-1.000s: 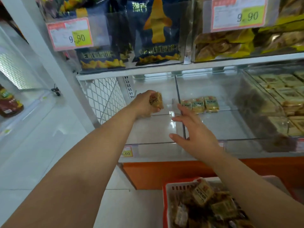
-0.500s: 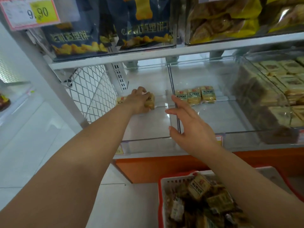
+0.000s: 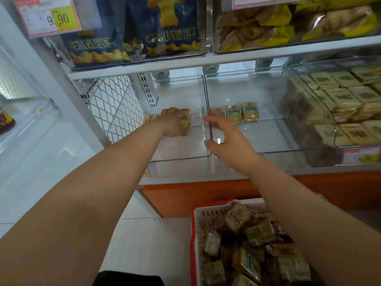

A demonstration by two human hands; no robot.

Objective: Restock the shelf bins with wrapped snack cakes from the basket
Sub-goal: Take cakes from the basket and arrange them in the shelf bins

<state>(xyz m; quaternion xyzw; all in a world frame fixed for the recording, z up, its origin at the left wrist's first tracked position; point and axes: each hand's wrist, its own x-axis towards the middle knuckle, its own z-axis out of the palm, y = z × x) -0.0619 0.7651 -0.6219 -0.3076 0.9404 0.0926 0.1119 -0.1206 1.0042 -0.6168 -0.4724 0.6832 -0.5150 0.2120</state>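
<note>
My left hand [image 3: 174, 122] reaches deep into the left clear bin [image 3: 181, 159] and grips a yellow wrapped snack cake [image 3: 185, 121] at the bin's back. Another cake [image 3: 149, 118] lies just left of that hand. My right hand [image 3: 224, 137] hovers with spread fingers at the divider wall between the left and middle bins, holding nothing. Three cakes [image 3: 237, 113] stand in a row at the back of the middle bin [image 3: 288, 149]. The red and white basket [image 3: 194, 228] with several wrapped cakes sits below at the bottom right.
A right-hand bin [image 3: 350, 104] is packed with several pale wrapped cakes. The shelf above holds blue snack bags [image 3: 169, 25] and yellow packets [image 3: 288, 19] behind clear fronts, with a price tag [image 3: 47, 16]. A white wire mesh panel [image 3: 115, 108] stands at the shelf's left end.
My left hand has carried the cake down and back into the left bin, beside another cake. My right hand stays by the divider. The view has tilted downward.
</note>
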